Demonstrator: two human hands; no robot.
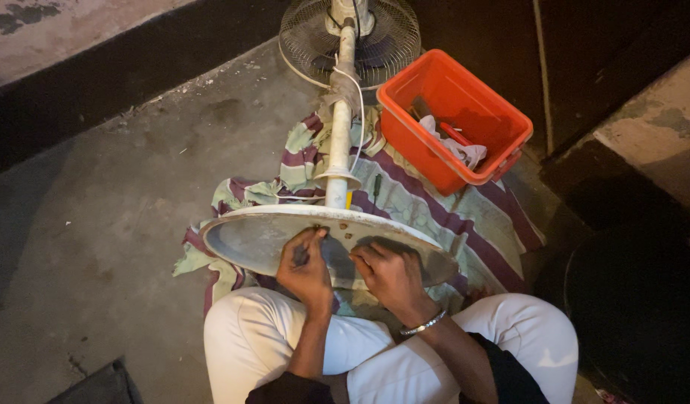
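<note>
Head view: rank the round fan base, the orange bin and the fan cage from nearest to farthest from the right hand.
1. Round fan base: under the right hand, touching it.
2. Orange bin: up and to the right, on the striped cloth.
3. Fan cage: farthest, at the pole's top end.

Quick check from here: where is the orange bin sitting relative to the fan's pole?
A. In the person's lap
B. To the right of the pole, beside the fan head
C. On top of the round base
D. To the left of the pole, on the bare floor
B: the orange bin stands right of the pole, next to the fan head, partly on the striped cloth.
</note>
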